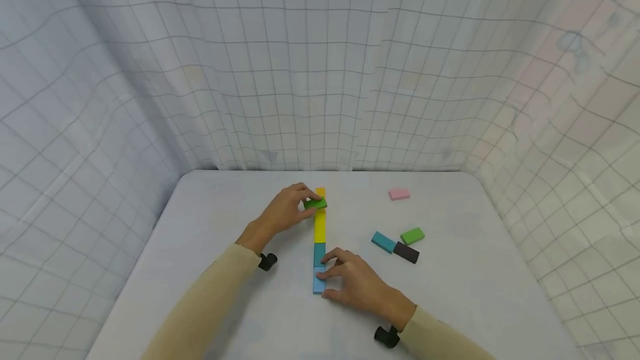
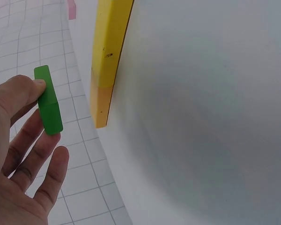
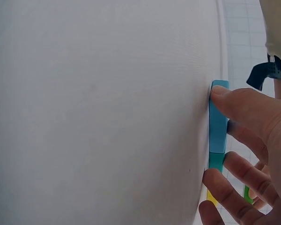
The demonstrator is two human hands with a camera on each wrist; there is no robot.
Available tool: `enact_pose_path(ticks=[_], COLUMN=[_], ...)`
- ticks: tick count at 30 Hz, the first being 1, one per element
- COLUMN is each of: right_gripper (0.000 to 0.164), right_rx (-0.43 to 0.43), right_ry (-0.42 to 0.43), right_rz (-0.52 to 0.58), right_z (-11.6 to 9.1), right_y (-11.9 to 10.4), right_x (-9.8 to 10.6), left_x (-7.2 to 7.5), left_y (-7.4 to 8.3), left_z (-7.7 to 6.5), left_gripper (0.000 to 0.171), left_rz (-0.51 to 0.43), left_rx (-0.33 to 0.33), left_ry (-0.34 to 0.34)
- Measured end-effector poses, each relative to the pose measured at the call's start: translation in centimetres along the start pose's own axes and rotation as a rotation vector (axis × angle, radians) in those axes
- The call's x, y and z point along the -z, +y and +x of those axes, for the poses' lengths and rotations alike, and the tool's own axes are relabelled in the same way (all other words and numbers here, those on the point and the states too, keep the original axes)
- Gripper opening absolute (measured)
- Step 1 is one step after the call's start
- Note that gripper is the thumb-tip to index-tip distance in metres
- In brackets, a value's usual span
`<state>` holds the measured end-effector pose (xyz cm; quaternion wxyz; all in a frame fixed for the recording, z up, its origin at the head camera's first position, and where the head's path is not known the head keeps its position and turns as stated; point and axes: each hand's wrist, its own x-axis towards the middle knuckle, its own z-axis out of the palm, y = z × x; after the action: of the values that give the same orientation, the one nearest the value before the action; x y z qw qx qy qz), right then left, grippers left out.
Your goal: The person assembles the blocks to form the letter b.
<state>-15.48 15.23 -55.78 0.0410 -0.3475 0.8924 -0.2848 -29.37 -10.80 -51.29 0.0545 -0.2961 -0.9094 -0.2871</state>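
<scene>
My left hand point(image 1: 286, 210) pinches a green block point(image 1: 315, 204) between thumb and fingers, held above the far part of a straight row. In the left wrist view, this green block point(image 2: 48, 101) is apart from the row's yellow block point(image 2: 110, 44) and orange block point(image 2: 101, 105). At the near end, my right hand point(image 1: 361, 284) has its thumb and index finger about the light blue block point(image 1: 319, 282). Another right fingertip touches the teal block point(image 1: 319, 254) beyond it. Farther along lies a yellow block point(image 1: 320, 228); the row's far part is partly hidden by my left hand and the green block.
On the right side of the white table point(image 1: 450, 304) lie a pink block point(image 1: 399, 194), another green block point(image 1: 412, 236), and a teal block point(image 1: 383, 242) set end to end with a black block point(image 1: 406, 252). Grid-patterned white curtains point(image 1: 320, 71) surround the table's back and sides.
</scene>
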Motion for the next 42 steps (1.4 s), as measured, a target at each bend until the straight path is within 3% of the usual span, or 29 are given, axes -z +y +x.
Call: enact_pose_path(ticks=[19,26,42], right_gripper=[0.039,0.037,0.038], right_rx=[-0.001,0.007,0.024], right_ry=[-0.008,-0.005,-0.005], right_rz=[-0.008,-0.012,-0.017], right_z=[0.4,0.3,0.2], right_y=[0.0,0.0,0.4], right_x=[-0.1,0.0,0.1], left_x=[-2.7,-3.8,-5.0], left_y=[1.3,2.0,2.8], left_z=[1.2,1.4,1.5], left_gripper=[0.032,0.031,0.029], left_rz=[-0.017,-0.042,0.031], left_rx=[0.045,0.03,-0.005], left_ry=[-0.114,-0.147,-0.167])
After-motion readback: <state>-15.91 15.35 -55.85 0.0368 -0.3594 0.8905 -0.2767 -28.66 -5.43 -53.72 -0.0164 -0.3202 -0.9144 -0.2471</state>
